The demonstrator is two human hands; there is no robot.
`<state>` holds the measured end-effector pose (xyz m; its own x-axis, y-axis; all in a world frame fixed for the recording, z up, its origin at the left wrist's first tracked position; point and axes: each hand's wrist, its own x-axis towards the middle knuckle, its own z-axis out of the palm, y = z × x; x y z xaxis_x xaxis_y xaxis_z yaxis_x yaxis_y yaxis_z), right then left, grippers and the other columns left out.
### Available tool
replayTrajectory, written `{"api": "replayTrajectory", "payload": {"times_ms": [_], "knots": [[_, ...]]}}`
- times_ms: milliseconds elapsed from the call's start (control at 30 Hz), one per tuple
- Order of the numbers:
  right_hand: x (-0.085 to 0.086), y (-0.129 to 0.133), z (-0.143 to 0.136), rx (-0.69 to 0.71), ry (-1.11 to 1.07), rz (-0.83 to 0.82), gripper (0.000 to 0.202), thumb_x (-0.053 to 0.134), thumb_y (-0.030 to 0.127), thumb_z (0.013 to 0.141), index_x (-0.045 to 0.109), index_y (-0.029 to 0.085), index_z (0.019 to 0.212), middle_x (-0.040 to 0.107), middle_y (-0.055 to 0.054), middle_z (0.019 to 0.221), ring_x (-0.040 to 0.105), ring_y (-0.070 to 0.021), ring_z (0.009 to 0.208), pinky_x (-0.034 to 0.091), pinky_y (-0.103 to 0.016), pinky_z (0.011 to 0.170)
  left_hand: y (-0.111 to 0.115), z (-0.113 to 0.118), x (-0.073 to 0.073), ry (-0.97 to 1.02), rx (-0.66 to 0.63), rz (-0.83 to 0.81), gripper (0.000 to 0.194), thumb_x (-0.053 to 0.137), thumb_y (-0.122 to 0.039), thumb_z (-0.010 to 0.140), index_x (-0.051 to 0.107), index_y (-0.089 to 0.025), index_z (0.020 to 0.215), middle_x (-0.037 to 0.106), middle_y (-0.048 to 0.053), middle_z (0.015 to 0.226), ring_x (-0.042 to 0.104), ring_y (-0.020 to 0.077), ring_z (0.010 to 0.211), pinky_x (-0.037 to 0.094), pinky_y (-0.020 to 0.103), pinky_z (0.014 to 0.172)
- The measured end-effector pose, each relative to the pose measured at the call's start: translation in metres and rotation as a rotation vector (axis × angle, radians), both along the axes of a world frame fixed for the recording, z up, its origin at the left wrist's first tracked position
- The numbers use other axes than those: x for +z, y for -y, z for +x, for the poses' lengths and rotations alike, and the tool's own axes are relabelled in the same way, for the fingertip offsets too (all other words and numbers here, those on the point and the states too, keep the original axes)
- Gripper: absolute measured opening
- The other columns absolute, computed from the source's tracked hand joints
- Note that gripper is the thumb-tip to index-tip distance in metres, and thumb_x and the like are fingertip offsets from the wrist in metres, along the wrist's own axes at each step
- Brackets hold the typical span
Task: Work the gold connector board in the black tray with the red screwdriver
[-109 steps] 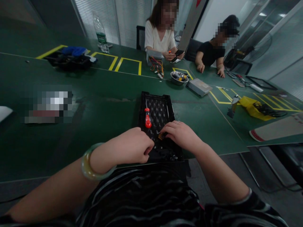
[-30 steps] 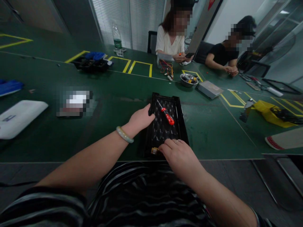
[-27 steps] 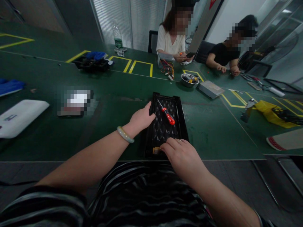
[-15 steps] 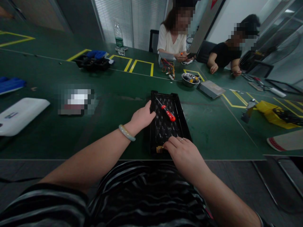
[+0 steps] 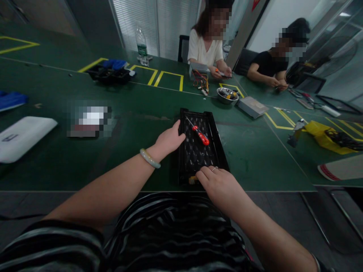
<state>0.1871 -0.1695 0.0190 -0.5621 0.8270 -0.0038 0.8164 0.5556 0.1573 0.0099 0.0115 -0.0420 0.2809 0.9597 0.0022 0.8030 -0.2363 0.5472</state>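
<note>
A black tray-like case (image 5: pixel 198 158) lies at the front edge of the green table. Inside it rests a red-handled screwdriver (image 5: pixel 202 136), its shaft pointing to the far left corner. My left hand (image 5: pixel 170 140) grips the case's left wall, thumb over the rim and the other fingers hidden outside. At the near right corner my right hand (image 5: pixel 217 183) has its fingers bent together over the front rim, beside a small yellowish label (image 5: pixel 193 180). What its fingertips hold, apart from the rim, is hidden.
Beyond the case are a metal bowl (image 5: pixel 227 95), a grey box (image 5: pixel 252 107) and a metal unit with coloured wires (image 5: pixel 200 77). A white case (image 5: pixel 27 136) is at left, a yellow bag (image 5: pixel 326 138) at right. Two people sit across the table (image 5: pixel 141 105).
My right hand's fingers have shifted slightly on the near rim, and the label shows a little differently. Across the table, both people's hands have moved; the right person's hands have come together.
</note>
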Motion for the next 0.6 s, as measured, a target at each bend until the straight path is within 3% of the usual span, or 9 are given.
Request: {"api": "replayTrajectory", "payload": {"times_ms": [367, 600], "knots": [[-0.0019, 0.0013, 0.0018, -0.047, -0.054, -0.011, 0.013, 0.06, 0.009, 0.089, 0.061, 0.02, 0.097, 0.066, -0.002, 0.089, 0.062, -0.0208, 0.077, 0.039, -0.033, 0.069, -0.0024, -0.001, -0.0036, 0.001, -0.005, 0.0, 0.075, 0.046, -0.045, 0.096, 0.021, -0.019, 0.162, 0.071, 0.014, 0.118, 0.069, 0.0276, 0.095, 0.051, 0.037, 0.078], [-0.0053, -0.0028, 0.004, 0.011, -0.05, -0.002, 0.011, 0.058, 0.011, 0.092, 0.062, 0.019, 0.098, 0.067, -0.002, 0.09, 0.06, -0.0198, 0.079, 0.036, -0.034, 0.077, -0.0031, -0.001, -0.0038, -0.01, -0.005, 0.0, 0.076, 0.046, -0.044, 0.096, 0.02, -0.019, 0.162, 0.072, 0.014, 0.116, 0.069, 0.0273, 0.093, 0.051, 0.037, 0.077]]}}
